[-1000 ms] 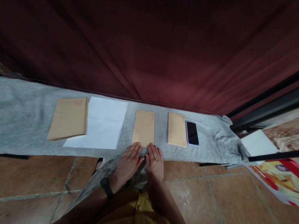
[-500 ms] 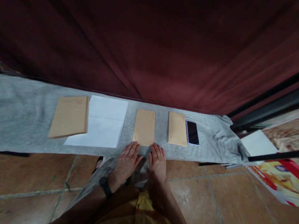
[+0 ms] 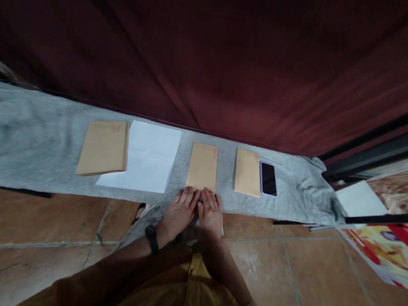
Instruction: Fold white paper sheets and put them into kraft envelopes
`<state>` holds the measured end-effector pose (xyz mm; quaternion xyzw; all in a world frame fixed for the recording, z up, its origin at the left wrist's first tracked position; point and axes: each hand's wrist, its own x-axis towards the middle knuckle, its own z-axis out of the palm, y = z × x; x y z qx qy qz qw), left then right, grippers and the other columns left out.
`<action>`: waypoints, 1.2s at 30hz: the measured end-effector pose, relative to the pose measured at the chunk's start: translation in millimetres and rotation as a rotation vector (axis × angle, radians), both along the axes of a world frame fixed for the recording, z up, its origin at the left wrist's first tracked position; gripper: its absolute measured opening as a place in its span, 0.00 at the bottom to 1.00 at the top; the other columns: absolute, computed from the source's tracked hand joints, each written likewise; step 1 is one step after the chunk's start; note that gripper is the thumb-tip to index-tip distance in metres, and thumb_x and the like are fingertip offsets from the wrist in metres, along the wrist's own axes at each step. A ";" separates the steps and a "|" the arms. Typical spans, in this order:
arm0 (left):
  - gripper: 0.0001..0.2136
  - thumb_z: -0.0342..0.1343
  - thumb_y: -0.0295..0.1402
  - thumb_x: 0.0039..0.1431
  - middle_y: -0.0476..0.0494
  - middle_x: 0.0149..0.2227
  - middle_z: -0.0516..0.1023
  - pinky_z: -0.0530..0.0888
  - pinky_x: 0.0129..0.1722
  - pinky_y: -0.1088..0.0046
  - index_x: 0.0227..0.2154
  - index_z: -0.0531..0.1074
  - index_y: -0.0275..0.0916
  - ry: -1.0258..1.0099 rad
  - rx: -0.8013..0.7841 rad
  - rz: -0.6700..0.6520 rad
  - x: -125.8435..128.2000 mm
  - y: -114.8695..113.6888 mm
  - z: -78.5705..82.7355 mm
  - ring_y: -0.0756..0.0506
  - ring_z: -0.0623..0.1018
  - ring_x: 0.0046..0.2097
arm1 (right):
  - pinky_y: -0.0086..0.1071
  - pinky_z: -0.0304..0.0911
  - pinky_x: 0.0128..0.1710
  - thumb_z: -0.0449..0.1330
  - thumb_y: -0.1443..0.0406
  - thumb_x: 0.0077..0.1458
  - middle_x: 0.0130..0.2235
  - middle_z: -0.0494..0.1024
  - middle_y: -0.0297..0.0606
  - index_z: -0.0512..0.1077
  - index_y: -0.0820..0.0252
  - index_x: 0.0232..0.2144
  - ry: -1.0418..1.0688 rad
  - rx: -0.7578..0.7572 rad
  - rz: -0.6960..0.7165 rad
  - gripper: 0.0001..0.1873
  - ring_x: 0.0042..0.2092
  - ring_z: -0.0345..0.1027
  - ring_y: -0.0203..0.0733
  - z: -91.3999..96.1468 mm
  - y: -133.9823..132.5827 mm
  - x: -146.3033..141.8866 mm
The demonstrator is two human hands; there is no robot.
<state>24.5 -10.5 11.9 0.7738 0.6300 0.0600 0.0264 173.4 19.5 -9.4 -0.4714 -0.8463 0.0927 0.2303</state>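
Observation:
A brown paper envelope lies flat on the grey cloth, straight in front of me. My left hand rests its outstretched fingers on the envelope's near left edge. Beside it, my right hand lies with straight fingers on the near right edge. The two hands are side by side, close together at the index fingers, and neither grips anything. To the right lies another brown envelope, with a phone next to it. A stack of brown envelopes overlaps white paper sheets on the left.
The grey cloth covers a long narrow surface. Behind it hangs a dark red curtain. Dark metal bars stand at the right, near a red and yellow box. Below is a tiled floor.
Both hands have moved inward along the envelope's near edge, so the gap between them has narrowed. The view has shifted slightly. The envelopes, sheets and phone stay where they were on the cloth.

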 end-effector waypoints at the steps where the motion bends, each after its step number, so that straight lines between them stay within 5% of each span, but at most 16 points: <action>1: 0.28 0.47 0.30 0.65 0.27 0.68 0.62 0.57 0.69 0.51 0.68 0.57 0.30 0.003 -0.004 -0.022 -0.6 0.9 -0.5 0.35 0.58 0.71 | 0.47 0.47 0.70 0.45 0.63 0.72 0.66 0.67 0.48 0.64 0.66 0.65 -0.002 0.002 -0.012 0.25 0.69 0.56 0.46 -0.4 -0.2 1.9; 7: 0.28 0.46 0.31 0.67 0.29 0.71 0.57 0.52 0.71 0.54 0.68 0.56 0.28 -0.025 -0.025 -0.107 -8.7 3.5 -5.0 0.38 0.53 0.73 | 0.48 0.48 0.69 0.45 0.64 0.72 0.66 0.67 0.47 0.64 0.65 0.66 -0.005 -0.012 -0.057 0.25 0.68 0.57 0.47 -0.7 -0.3 10.4; 17: 0.31 0.48 0.31 0.67 0.31 0.73 0.51 0.50 0.72 0.47 0.71 0.50 0.33 -0.034 -0.094 -0.067 -6.3 1.3 -2.4 0.35 0.46 0.74 | 0.50 0.50 0.68 0.43 0.64 0.72 0.64 0.69 0.48 0.64 0.63 0.65 -0.001 0.024 -0.107 0.25 0.68 0.58 0.46 -3.7 0.7 24.6; 25: 0.29 0.37 0.20 0.65 0.31 0.71 0.55 0.52 0.72 0.50 0.69 0.54 0.29 0.016 -0.061 -0.081 -3.5 0.7 -1.8 0.37 0.50 0.73 | 0.51 0.47 0.69 0.43 0.62 0.72 0.65 0.69 0.49 0.64 0.64 0.65 0.003 -0.004 -0.090 0.25 0.68 0.56 0.47 -2.6 2.2 18.0; 30: 0.30 0.38 0.19 0.64 0.33 0.71 0.57 0.53 0.73 0.51 0.69 0.55 0.31 0.012 -0.059 -0.084 -4.8 1.6 -4.0 0.38 0.52 0.73 | 0.49 0.44 0.71 0.44 0.63 0.72 0.66 0.67 0.47 0.63 0.65 0.66 -0.030 -0.021 0.031 0.25 0.70 0.53 0.46 -1.2 1.4 3.1; 36: 0.30 0.41 0.21 0.65 0.32 0.71 0.56 0.55 0.71 0.49 0.70 0.54 0.33 0.035 -0.033 -0.081 -7.1 0.9 -9.1 0.37 0.52 0.73 | 0.48 0.45 0.70 0.45 0.63 0.72 0.66 0.67 0.46 0.63 0.63 0.66 -0.057 -0.018 0.010 0.25 0.69 0.55 0.46 -2.1 0.3 -2.5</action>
